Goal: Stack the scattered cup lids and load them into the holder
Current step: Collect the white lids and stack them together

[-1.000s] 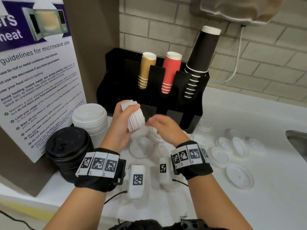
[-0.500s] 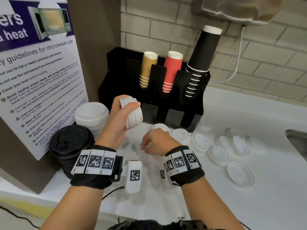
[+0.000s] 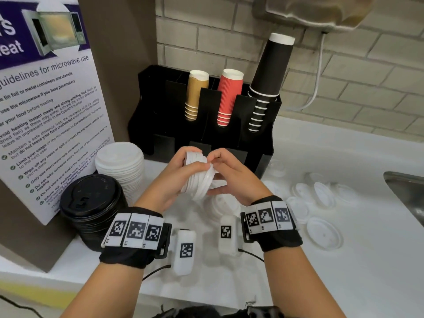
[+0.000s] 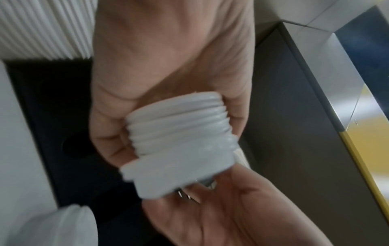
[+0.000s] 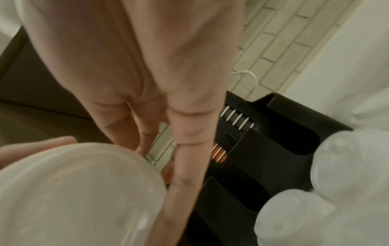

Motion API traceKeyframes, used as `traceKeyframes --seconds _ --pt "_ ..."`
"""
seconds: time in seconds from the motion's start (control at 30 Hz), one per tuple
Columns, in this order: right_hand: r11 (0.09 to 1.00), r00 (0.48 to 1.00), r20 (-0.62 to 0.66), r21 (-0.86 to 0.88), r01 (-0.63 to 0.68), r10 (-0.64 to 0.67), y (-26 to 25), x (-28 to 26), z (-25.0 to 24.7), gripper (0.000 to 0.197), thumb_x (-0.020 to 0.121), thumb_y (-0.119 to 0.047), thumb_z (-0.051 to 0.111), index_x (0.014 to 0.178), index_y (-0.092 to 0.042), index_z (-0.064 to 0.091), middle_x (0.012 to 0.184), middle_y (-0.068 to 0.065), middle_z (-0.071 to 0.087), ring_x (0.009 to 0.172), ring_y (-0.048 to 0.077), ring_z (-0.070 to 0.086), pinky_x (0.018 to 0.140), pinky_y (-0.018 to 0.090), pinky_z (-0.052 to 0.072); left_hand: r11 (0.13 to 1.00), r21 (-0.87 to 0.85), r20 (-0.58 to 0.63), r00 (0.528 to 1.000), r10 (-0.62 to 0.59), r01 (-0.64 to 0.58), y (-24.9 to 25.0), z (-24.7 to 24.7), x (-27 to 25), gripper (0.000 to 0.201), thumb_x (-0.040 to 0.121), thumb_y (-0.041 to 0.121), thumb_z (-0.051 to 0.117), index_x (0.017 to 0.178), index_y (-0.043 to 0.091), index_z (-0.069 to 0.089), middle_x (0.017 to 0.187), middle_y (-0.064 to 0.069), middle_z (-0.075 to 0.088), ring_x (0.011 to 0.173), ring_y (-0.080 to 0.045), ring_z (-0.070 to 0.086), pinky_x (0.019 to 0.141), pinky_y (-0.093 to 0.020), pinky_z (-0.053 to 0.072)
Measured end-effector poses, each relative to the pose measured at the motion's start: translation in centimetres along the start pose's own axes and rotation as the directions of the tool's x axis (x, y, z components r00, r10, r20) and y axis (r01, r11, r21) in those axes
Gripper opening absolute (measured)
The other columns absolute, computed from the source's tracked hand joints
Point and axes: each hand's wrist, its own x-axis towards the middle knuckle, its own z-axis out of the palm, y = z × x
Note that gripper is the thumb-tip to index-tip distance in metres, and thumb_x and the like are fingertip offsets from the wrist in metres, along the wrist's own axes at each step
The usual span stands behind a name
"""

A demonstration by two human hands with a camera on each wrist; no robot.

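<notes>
At the far left of the head view a microwave guidelines poster (image 3: 46, 106) leans against a brown panel. Below it, at lower left, stands a stack of black lids (image 3: 91, 210), and just behind that a taller stack of white lids (image 3: 121, 166), both on the white counter (image 3: 344, 283).

In the middle of the frame the left hand (image 3: 174, 177) grips a short stack of small white lids (image 3: 197, 175), fingers and thumb curled round its rim. The stack is held on its side, above the counter and just in front of the black holder (image 3: 160, 106). In the left wrist view the stack (image 4: 181, 126) shows as thin, ridged white discs nested closely, with the lid nearest the other hand sitting askew and blurred.

The right hand (image 3: 231, 175) meets the stack from the right, its fingertips (image 3: 215, 158) pinching the outermost lid at its upper edge; the right wrist view shows that lid as a pale, translucent disc (image 5: 80, 191) under the fingers.

Behind the hands the holder carries upended tan cups (image 3: 195, 95), red cups (image 3: 228, 95) and black cups (image 3: 270, 72) in separate slots. To the right, loose white lids (image 3: 323, 232) lie scattered flat on the counter, some overlapping, toward the metal sink edge (image 3: 406, 198) at far right.
</notes>
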Motion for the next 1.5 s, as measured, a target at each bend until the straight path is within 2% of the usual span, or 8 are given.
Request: traceKeyframes --seconds 0.13,0.3,0.53,0.7,0.9,1.3,1.4,1.5 --pt "0.989 0.999 -0.033 0.140 0.038 -0.034 0.6 -0.1 -0.2 0.027 0.096 -0.018 0.056 0.123 -0.020 0.052 0.113 0.013 0.059 0.105 0.025 0.062 0.085 0.034 0.057 0.986 -0.158 -0.103 0.994 0.038 -0.054 -0.4 0.9 0.1 0.028 0.088 0.016 0.066 0.110 0.031 0.056 0.103 0.002 0.060 0.097 -0.016 0.063 0.075 -0.031 0.050" --pt "0.992 0.992 0.041 0.039 0.116 -0.118 1.6 -0.6 -0.6 0.059 0.081 -0.008 0.073 0.133 -0.020 0.049 0.129 0.012 0.056 0.118 0.030 0.057 0.098 0.046 0.050 0.956 -0.279 -0.154 0.987 0.047 -0.089 -0.3 1.2 0.0 0.033 0.083 0.021 0.070 0.111 0.030 0.055 0.106 0.000 0.059 0.097 -0.017 0.063 0.069 -0.029 0.053" --pt "0.979 0.989 0.010 0.144 0.147 -0.150 1.3 -0.8 -1.1 0.044 0.084 -0.020 0.065 0.126 -0.028 0.056 0.124 0.007 0.060 0.110 0.022 0.062 0.089 0.043 0.055 0.973 -0.229 -0.004 1.000 -0.007 0.006 0.1 1.0 -0.5 0.038 0.071 0.035 0.070 0.108 0.034 0.064 0.100 0.006 0.068 0.093 -0.014 0.065 0.062 -0.028 0.053" --pt "0.963 0.973 0.038 0.154 0.221 -0.229 1.1 -0.9 -0.9 0.041 0.086 -0.012 0.060 0.124 -0.026 0.059 0.124 0.005 0.060 0.114 0.022 0.060 0.088 0.041 0.055 0.961 -0.274 0.000 1.000 -0.024 0.023 -0.2 1.3 -0.7 0.046 0.076 0.036 0.068 0.121 0.028 0.060 0.117 -0.006 0.064 0.104 -0.020 0.064 0.073 -0.033 0.054" --pt "0.963 0.968 -0.008 0.098 0.251 -0.251 1.2 -1.1 -0.7 0.041 0.085 -0.007 0.065 0.123 -0.023 0.059 0.123 0.007 0.060 0.113 0.028 0.059 0.085 0.041 0.055 0.934 -0.356 -0.071 0.997 -0.017 -0.009 -0.4 1.8 -0.9 0.041 0.078 0.037 0.071 0.115 0.027 0.058 0.106 -0.002 0.065 0.096 -0.016 0.065 0.067 -0.029 0.055" --pt "0.967 0.969 0.064 0.105 0.232 -0.239 1.2 -0.7 -0.7 0.040 0.088 -0.012 0.065 0.124 -0.026 0.059 0.123 0.002 0.063 0.112 0.020 0.062 0.085 0.040 0.057 0.963 -0.269 -0.034 0.999 -0.034 0.024 -0.4 1.3 -1.3 0.041 0.072 0.035 0.071 0.112 0.031 0.062 0.116 -0.008 0.063 0.106 -0.026 0.064 0.080 -0.048 0.057" --pt "0.986 0.984 -0.066 -0.022 0.166 -0.167 0.6 0.4 -1.5 0.025 0.094 -0.031 0.058 0.119 -0.033 0.061 0.118 -0.006 0.065 0.108 0.008 0.062 0.087 0.030 0.054 0.958 -0.288 -0.099 0.995 -0.034 0.004 -0.2 0.9 -1.2 0.038 0.070 0.033 0.072 0.106 0.031 0.061 0.111 -0.004 0.061 0.104 -0.022 0.062 0.081 -0.048 0.056" --pt "0.932 0.981 -0.183 -0.362 -0.008 -0.063 0.1 2.3 -2.8 0.025 0.097 -0.034 0.051 0.115 -0.025 0.065 0.113 -0.011 0.063 0.109 0.009 0.058 0.086 0.022 0.045 0.960 -0.280 -0.150 0.989 -0.017 -0.026 -0.2 0.4 -1.2 0.039 0.070 0.030 0.079 0.104 0.032 0.060 0.107 0.000 0.061 0.102 -0.019 0.060 0.081 -0.046 0.055"
